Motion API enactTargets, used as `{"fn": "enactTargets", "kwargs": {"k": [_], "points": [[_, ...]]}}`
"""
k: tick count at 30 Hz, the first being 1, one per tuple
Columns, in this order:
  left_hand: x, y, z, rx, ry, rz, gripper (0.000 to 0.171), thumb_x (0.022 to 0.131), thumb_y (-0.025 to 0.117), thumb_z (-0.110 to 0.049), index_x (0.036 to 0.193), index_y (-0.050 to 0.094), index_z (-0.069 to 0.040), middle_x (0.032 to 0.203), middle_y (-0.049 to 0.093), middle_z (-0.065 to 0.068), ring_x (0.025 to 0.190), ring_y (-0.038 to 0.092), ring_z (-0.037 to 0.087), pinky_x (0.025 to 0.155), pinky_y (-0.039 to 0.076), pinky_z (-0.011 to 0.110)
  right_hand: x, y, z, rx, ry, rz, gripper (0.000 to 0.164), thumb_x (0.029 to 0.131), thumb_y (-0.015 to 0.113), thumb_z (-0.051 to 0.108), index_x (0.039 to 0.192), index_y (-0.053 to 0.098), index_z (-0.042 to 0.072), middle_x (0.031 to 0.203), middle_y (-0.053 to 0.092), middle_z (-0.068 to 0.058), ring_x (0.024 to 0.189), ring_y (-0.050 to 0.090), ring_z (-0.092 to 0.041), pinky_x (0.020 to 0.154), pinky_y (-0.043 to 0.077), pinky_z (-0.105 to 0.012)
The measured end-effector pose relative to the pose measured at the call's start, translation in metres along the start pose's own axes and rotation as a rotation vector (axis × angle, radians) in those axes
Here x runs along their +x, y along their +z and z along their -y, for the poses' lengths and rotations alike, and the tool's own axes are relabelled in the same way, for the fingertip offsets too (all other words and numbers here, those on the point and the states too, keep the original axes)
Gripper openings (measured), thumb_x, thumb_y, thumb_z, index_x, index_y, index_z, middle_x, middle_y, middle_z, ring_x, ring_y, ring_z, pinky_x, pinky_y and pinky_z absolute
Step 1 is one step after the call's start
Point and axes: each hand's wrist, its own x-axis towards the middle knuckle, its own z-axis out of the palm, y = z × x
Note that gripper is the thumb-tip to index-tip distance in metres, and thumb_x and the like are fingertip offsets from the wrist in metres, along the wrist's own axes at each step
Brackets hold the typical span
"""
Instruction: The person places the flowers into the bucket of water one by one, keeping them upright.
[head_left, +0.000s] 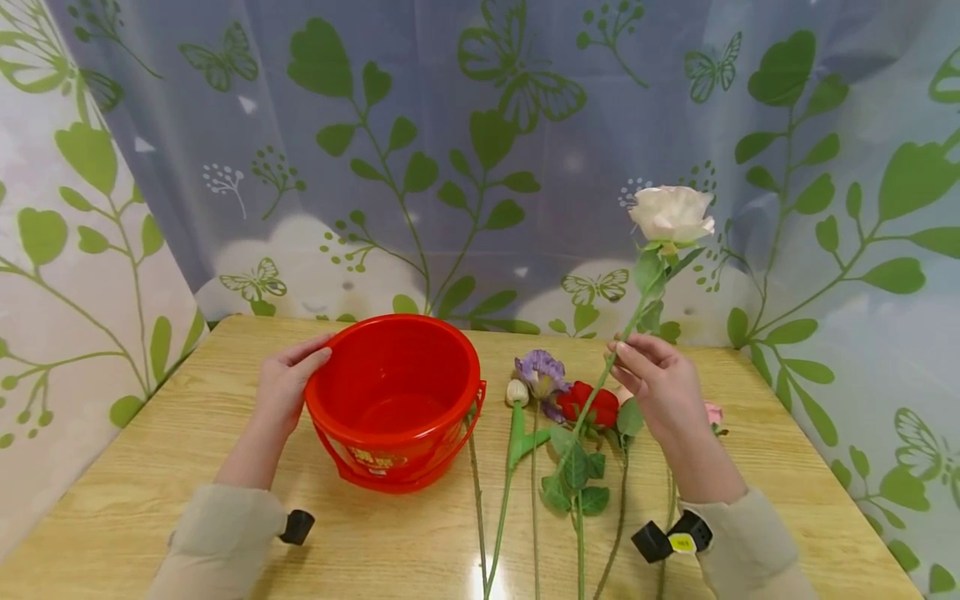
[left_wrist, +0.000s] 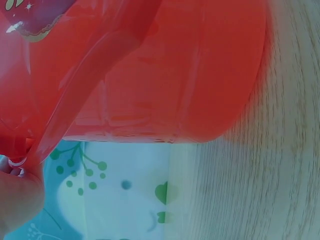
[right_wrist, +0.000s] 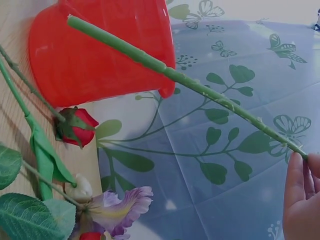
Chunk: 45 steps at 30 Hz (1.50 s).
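Observation:
On the table's left half stands a red plastic bucket (head_left: 397, 358), nothing visible inside it. My left hand (head_left: 283, 387) grips its left rim, thumb over the top edge; in the left wrist view that hand (left_wrist: 20, 195) is beside the handle's joint. Fingertips and thumb of my right hand (head_left: 667, 387) pinch the stem of a white rose (head_left: 671, 217) at mid-length. The bloom points up and away to the right, above the other flowers. In the right wrist view the bare green stem (right_wrist: 210, 95) slants across in front of the bucket (right_wrist: 100, 65).
Right of the bucket lie several artificial flowers: a white tulip bud (head_left: 517, 392), a purple iris (head_left: 540, 372), a red rose (head_left: 592, 404) and a pink bloom (head_left: 714, 412) partly behind my right wrist. A red rosebud (right_wrist: 82, 127) lies close by the bucket. A patterned curtain (head_left: 420, 167) hangs behind the table.

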Motion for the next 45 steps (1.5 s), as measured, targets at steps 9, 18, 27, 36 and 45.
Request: {"fn": "enactTargets", "kwargs": {"k": [9, 18, 27, 36, 45], "points": [[0.000, 0.001, 0.000, 0.002, 0.002, 0.000, 0.045, 0.083, 0.062, -0.012, 0.121, 0.048, 0.009, 0.090, 0.062, -0.011, 0.082, 0.060, 0.007, 0.072, 0.049, 0.021, 0.005, 0.009, 0.003, 0.033, -0.027, -0.001, 0.006, 0.082, 0.060, 0.000, 0.082, 0.064, 0.004, 0.080, 0.064, -0.005, 0.075, 0.062, -0.013, 0.068, 0.051, -0.021], [-0.001, 0.000, -0.001, 0.026, 0.010, -0.011, 0.046, 0.084, 0.060, -0.012, 0.122, 0.046, 0.011, 0.089, 0.062, -0.012, 0.083, 0.060, 0.006, 0.072, 0.049, 0.020, 0.015, 0.025, 0.012, 0.105, -0.069, 0.016, 0.006, 0.080, 0.061, -0.001, 0.080, 0.065, 0.003, 0.080, 0.064, -0.007, 0.074, 0.061, -0.014, 0.066, 0.051, -0.021], [0.000, 0.000, 0.000, 0.019, 0.015, -0.005, 0.043, 0.084, 0.060, -0.012, 0.121, 0.048, 0.009, 0.090, 0.062, -0.011, 0.084, 0.060, 0.007, 0.073, 0.049, 0.021, 0.024, 0.041, 0.023, 0.155, -0.138, 0.024, 0.006, 0.079, 0.062, -0.002, 0.078, 0.066, 0.001, 0.078, 0.063, -0.009, 0.068, 0.060, -0.015, 0.064, 0.051, -0.022], [0.001, -0.002, 0.002, 0.015, 0.014, -0.012, 0.044, 0.084, 0.061, -0.012, 0.120, 0.048, 0.010, 0.090, 0.062, -0.011, 0.084, 0.060, 0.007, 0.071, 0.049, 0.020, 0.031, 0.056, 0.030, 0.197, -0.145, -0.031, 0.005, 0.076, 0.066, -0.002, 0.080, 0.065, -0.001, 0.081, 0.062, -0.010, 0.070, 0.060, -0.016, 0.063, 0.051, -0.022], [0.001, -0.001, 0.000, 0.049, 0.023, -0.008, 0.046, 0.084, 0.060, -0.013, 0.121, 0.046, 0.011, 0.091, 0.062, -0.012, 0.083, 0.059, 0.005, 0.072, 0.049, 0.019, 0.040, 0.071, 0.028, 0.217, -0.146, -0.069, 0.007, 0.075, 0.066, -0.002, 0.082, 0.064, -0.002, 0.083, 0.061, -0.011, 0.071, 0.059, -0.018, 0.063, 0.052, -0.022]]}}
